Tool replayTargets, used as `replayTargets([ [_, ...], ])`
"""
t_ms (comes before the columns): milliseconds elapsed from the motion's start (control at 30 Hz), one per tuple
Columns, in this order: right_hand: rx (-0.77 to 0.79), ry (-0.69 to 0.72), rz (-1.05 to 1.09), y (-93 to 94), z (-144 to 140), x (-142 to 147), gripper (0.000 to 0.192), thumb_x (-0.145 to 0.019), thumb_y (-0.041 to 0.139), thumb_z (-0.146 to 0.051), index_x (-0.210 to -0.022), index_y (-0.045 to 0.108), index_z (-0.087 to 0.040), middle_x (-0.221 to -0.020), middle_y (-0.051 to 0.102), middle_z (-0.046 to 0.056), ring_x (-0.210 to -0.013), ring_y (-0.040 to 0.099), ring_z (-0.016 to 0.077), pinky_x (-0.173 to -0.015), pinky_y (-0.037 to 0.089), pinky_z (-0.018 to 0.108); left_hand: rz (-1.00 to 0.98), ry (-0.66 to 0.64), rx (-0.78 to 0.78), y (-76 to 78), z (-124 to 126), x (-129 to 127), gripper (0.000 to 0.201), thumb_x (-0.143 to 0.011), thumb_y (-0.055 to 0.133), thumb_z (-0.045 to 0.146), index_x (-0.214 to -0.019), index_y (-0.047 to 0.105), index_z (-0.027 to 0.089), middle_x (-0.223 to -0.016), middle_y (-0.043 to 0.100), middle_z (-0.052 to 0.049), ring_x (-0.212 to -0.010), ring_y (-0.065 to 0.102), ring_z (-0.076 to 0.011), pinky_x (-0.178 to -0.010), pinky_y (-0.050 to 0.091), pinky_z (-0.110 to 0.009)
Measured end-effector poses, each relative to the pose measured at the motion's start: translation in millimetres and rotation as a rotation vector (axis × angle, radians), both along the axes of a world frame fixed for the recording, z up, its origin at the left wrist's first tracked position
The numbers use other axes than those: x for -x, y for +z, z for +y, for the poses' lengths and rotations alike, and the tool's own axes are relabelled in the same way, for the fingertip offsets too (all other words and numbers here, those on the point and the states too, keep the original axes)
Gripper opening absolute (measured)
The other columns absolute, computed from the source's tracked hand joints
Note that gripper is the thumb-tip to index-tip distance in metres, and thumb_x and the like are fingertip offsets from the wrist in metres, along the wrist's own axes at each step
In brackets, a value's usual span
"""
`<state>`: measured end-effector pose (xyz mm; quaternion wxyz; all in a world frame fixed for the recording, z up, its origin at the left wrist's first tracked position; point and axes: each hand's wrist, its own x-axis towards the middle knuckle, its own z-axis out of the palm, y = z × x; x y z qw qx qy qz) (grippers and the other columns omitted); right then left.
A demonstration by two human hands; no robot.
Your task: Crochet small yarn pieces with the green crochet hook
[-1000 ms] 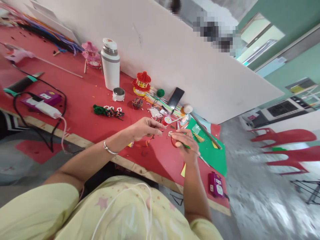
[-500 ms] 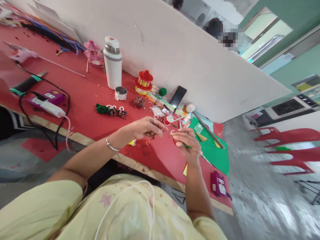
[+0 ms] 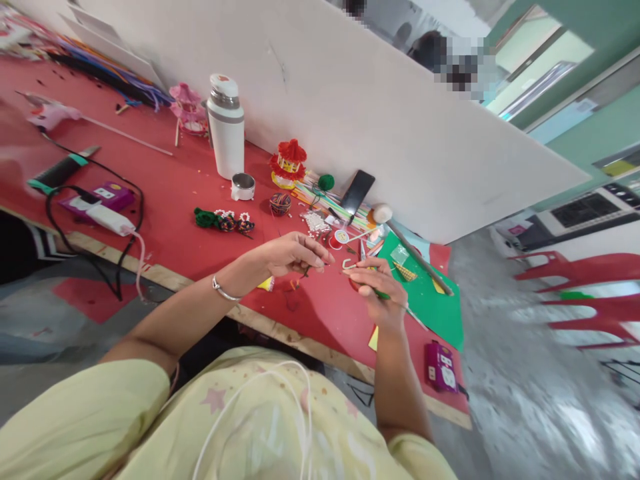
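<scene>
My left hand (image 3: 297, 255), with a silver bangle on the wrist, is closed in a pinch over the red table. A short dark strand, like yarn (image 3: 305, 272), shows under its fingertips; the rest is hidden by the fingers. Just to the right, my right hand (image 3: 381, 288) is closed around a slim stick-like tool with a green section (image 3: 382, 295). A pale hooked piece (image 3: 346, 265) shows at its fingertips. The fingertips of the two hands are close but apart. Beyond them lie a red-and-white spool (image 3: 339, 239), scissors (image 3: 363, 251) and white beads (image 3: 316, 222).
A white thermos (image 3: 226, 130) and its cup (image 3: 243, 187) stand at the back. Nearby are a multicoloured yarn ball (image 3: 280, 204), a red lantern-like craft (image 3: 289, 164) and a phone (image 3: 357, 191). A green sheet (image 3: 440, 317) lies right; a glue gun (image 3: 53, 115) lies far left.
The view has shifted slightly, so the table things sit a little further right. My right hand has turned a little, showing more of the tool's green section. My left hand keeps its pinch.
</scene>
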<state>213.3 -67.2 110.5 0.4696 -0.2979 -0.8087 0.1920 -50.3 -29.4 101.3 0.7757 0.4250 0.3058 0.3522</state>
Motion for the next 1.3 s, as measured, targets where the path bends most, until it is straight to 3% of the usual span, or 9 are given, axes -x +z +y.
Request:
replayTargets([
  [167, 0.193, -0.088, 0.343, -26.1, -4, 25, 0.029, -0.094, 0.067, -0.054, -0.092, 0.081, -0.028, -0.088, 0.082, 0.005, -0.093, 0.074, 0.0272, -0.090, 0.060, 0.051, -0.015, 0.010, -0.072, -3.8, -5, -11, 0.026, -0.062, 0.088, 0.019, -0.088, 0.086, 0.014, -0.065, 0.073, -0.007, -0.048, 0.054, -0.0074, -0.044, 0.035, -0.019],
  [367, 0.029, -0.390, 0.509, -56.5, -19, 72, 0.019, -0.099, 0.063, -0.034, -0.110, 0.078, -0.031, -0.108, 0.080, 0.005, -0.109, 0.072, 0.0249, -0.100, 0.056, 0.049, -0.056, 0.157, -0.190, -19.5, -15, -40, 0.046, -0.069, 0.091, 0.032, -0.111, 0.082, 0.014, -0.069, 0.071, -0.003, -0.052, 0.057, -0.0080, -0.048, 0.045, -0.020],
  [433, -0.025, -0.444, 0.488, -56.2, -20, 74, 0.019, -0.099, 0.063, -0.031, -0.109, 0.079, -0.031, -0.108, 0.080, 0.005, -0.112, 0.071, 0.0254, -0.102, 0.055, 0.050, -0.017, 0.203, -0.229, -22.8, -15, -43, 0.052, -0.070, 0.091, 0.035, -0.116, 0.081, 0.014, -0.069, 0.070, -0.002, -0.054, 0.060, -0.0093, -0.049, 0.049, -0.020],
  [667, 0.094, -0.179, 0.492, -42.2, -9, 47, 0.020, -0.100, 0.061, -0.036, -0.104, 0.079, -0.028, -0.102, 0.081, 0.006, -0.105, 0.073, 0.0258, -0.095, 0.057, 0.048, 0.233, 0.421, -0.491, -22.6, -19, -40, 0.042, -0.077, 0.082, 0.030, -0.115, 0.081, 0.011, -0.070, 0.072, -0.002, -0.058, 0.060, -0.0098, -0.059, 0.050, -0.022],
  [833, -0.110, -0.303, 0.223, -40.3, -14, 43, 0.020, -0.099, 0.064, -0.032, -0.114, 0.077, -0.029, -0.111, 0.080, 0.006, -0.110, 0.069, 0.0258, -0.097, 0.056, 0.049, 0.436, 0.583, -0.690, -26.2, -23, -47, 0.043, -0.081, 0.073, 0.022, -0.123, 0.078, 0.012, -0.080, 0.078, -0.003, -0.066, 0.063, -0.0107, -0.068, 0.051, -0.022],
  [900, -0.248, -0.387, 0.113, -43.8, -17, 46, 0.022, -0.099, 0.065, -0.032, -0.119, 0.075, -0.031, -0.114, 0.080, 0.005, -0.114, 0.067, 0.0263, -0.099, 0.055, 0.051, 0.380, 0.565, -0.633, -25.5, -24, -51, 0.046, -0.080, 0.075, 0.025, -0.124, 0.077, 0.012, -0.075, 0.075, -0.002, -0.062, 0.060, -0.0097, -0.065, 0.049, -0.021],
  [1033, -0.410, -0.451, 0.033, -48.8, -16, 48, 0.025, -0.099, 0.065, -0.035, -0.123, 0.073, -0.033, -0.117, 0.080, 0.004, -0.114, 0.066, 0.0266, -0.098, 0.054, 0.051, 0.101, 0.448, -0.319, -18.7, -23, -52, 0.053, -0.073, 0.082, 0.030, -0.120, 0.077, 0.007, -0.064, 0.065, 0.001, -0.054, 0.052, -0.0074, -0.054, 0.040, -0.020],
  [1167, -0.323, -0.267, 0.009, -41.3, -8, 31, 0.024, -0.099, 0.063, -0.041, -0.119, 0.075, -0.034, -0.114, 0.082, 0.002, -0.108, 0.069, 0.0253, -0.095, 0.055, 0.050, 0.006, 0.247, -0.108, -10.3, -19, -34, 0.052, -0.064, 0.089, 0.027, -0.112, 0.080, 0.008, -0.060, 0.062, 0.001, -0.050, 0.051, -0.0060, -0.049, 0.033, -0.020],
  [1300, -0.235, -0.132, -0.057, -28.8, -2, 9, 0.025, -0.096, 0.068, -0.043, -0.117, 0.077, -0.034, -0.115, 0.082, 0.002, -0.112, 0.069, 0.0270, -0.097, 0.054, 0.051, 0.029, 0.119, -0.063, -5.0, -13, -18, 0.047, -0.061, 0.089, 0.021, -0.106, 0.082, 0.010, -0.063, 0.066, -0.002, -0.050, 0.052, -0.0061, -0.048, 0.032, -0.020],
])
